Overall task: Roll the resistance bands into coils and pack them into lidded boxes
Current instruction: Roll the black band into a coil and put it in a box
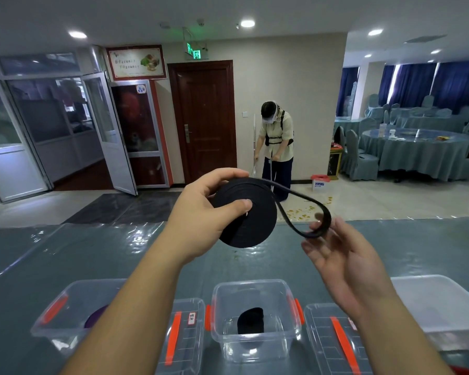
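- The table [65,253] in front of me wears a grey-blue cover under glossy clear plastic; everything for the job sits along its near edge, below my arms.
- Three clear boxes stand there: the left box [65,307] holds something purple, partly hidden by my forearm; the middle box [255,293], with orange latches, holds a dark coil [251,320] on its floor; a frosted box [439,307] sits at the right, contents not readable.
- Two clear lids with orange strips lie flat between the boxes, the left lid [184,334] and the right lid [333,339], so nothing here is closed yet.
- I judge the step to be the end of rolling: the black resistance band coil [247,215] is held up in the air above the table, thick, flat-faced and tightly wound.
- My left hand [201,209] clamps the coil, thumb pressed on its face, fingers curled over the top rim.
- A short loose tail [301,209] loops off the coil to the right.
- My right hand [344,255] is spread and relaxed, the loop's end resting on its fingertips, not pinched.
- Next I must wind that last loop on without letting the turns spring, then lower the coil into a box and fit a lid.
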Demonstrator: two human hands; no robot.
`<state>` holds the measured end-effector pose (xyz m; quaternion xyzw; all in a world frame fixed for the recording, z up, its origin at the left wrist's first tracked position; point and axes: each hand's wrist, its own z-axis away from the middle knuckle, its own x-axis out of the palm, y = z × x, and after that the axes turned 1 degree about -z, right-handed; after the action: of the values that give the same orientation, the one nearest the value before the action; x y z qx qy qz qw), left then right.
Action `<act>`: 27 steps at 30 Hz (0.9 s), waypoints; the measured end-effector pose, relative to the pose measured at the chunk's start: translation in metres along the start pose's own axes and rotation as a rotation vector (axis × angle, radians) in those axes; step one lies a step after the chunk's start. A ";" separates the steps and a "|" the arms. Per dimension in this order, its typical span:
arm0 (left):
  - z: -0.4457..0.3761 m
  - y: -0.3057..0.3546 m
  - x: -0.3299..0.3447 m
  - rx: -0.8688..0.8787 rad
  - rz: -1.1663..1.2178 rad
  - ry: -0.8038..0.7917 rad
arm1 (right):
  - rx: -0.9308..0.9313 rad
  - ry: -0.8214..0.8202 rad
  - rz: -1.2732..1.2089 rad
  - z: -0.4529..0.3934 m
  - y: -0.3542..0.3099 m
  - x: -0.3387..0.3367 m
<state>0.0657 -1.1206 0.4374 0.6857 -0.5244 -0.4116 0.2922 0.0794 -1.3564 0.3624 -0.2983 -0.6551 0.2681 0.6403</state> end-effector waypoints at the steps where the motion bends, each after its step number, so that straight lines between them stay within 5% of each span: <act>1: 0.001 0.001 0.001 0.009 -0.022 -0.022 | -0.077 0.043 0.104 -0.001 -0.005 0.003; 4: 0.006 0.004 0.003 0.037 -0.059 -0.088 | -0.379 0.083 0.536 0.003 -0.032 0.022; 8: 0.009 0.009 0.009 0.081 -0.083 -0.183 | -0.549 -0.250 0.946 0.013 -0.061 0.053; 10: 0.010 0.012 0.011 0.109 -0.069 -0.207 | -0.482 -0.384 0.938 0.015 -0.059 0.062; 16: 0.015 0.014 0.008 0.097 0.036 -0.141 | -0.472 -0.404 0.745 0.013 -0.047 0.056; 23: 0.010 0.013 0.005 -0.192 0.245 -0.268 | -0.488 -0.402 0.793 0.013 -0.049 0.060; 27: 0.010 0.007 0.009 -0.225 0.378 -0.133 | -0.442 -0.352 0.606 0.014 -0.042 0.059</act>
<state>0.0549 -1.1306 0.4360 0.5098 -0.6122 -0.4498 0.4036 0.0631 -1.3412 0.4324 -0.5577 -0.6788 0.3443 0.3310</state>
